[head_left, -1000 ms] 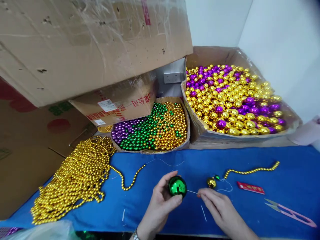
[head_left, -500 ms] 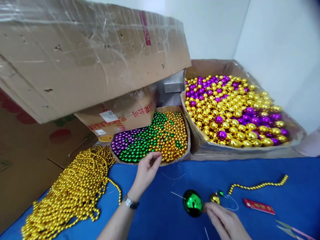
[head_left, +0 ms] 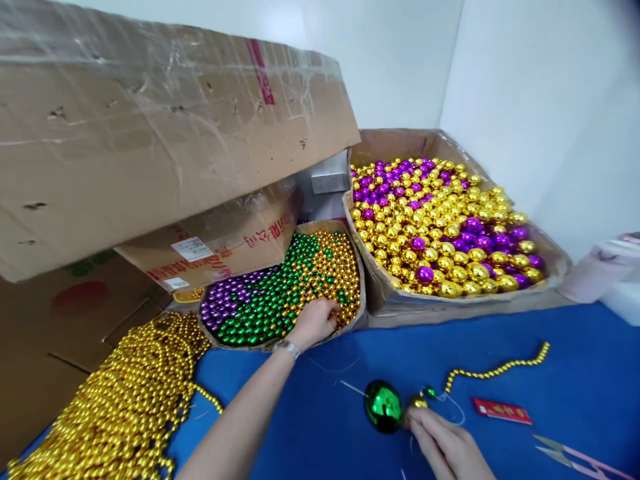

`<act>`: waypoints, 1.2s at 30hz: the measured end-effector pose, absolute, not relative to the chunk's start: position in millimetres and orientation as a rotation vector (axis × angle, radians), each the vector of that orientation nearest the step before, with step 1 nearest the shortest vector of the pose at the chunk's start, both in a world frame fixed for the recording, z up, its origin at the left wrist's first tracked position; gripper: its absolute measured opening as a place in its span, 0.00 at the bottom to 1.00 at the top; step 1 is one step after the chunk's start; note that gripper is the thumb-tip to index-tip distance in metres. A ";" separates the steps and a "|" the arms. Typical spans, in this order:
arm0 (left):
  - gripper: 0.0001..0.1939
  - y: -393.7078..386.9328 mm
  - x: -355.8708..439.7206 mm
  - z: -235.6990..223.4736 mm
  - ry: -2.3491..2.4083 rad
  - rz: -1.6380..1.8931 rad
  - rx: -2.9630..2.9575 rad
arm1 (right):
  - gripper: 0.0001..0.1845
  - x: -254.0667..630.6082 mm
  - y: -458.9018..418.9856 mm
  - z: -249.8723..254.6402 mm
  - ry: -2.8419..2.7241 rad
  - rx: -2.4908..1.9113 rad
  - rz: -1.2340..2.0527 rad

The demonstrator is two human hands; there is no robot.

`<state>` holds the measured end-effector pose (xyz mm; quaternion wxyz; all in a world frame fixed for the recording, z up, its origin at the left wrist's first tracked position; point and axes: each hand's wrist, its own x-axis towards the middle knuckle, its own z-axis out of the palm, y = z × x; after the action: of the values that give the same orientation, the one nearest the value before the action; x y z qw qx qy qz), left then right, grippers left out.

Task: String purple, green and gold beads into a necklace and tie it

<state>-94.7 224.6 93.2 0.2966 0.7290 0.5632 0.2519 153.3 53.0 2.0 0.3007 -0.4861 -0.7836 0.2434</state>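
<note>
Green ball (head_left: pixel 383 406) sits at the fingertips of our right hand (head_left: pixel 447 443), over the near half of the blue-covered desk (head_left: pixel 300 427), right of its middle. Our right fingers are pinched together and grip it at its right side; whether they press on the ball itself or on something protruding from it, we cannot tell.

The ball being round, the long axis we read is that of the needle (head_left: pixel 353 387): it juts from the ball's left side, its free tip pointing left and slightly toward the desk's back edge. Our left hand (head_left: pixel 315 323) is well apart from that tip, farther back, reaching over the front rim of the bead box (head_left: pixel 363 293) by the back edge. From our left fingers the ball lies to the right and toward the desk's front edge, while the gold beads (head_left: pixel 340 263) are right at the fingertips; to them the left hand is clearly the nearer.

Our left fingers curl down at the box's front right corner, their tips hidden, so we cannot tell whether they have closed on a bead. Our right fingers partly cover a gold ball (head_left: pixel 418 400). We can barely make out a thread (head_left: pixel 337 369) between the hands, and the snips (head_left: pixel 570 457) are cut off below, as is the desk's front edge.
</note>
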 end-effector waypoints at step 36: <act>0.10 85.4 -78.9 65.4 1.224 1.059 1.148 | 0.11 128.6 56.8 -14.2 -2.045 -1.393 0.527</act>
<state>-78.9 85.4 65.4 0.5468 0.4844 0.5163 0.4469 128.6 56.8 -14.2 0.3011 -0.5249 -0.7710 0.1986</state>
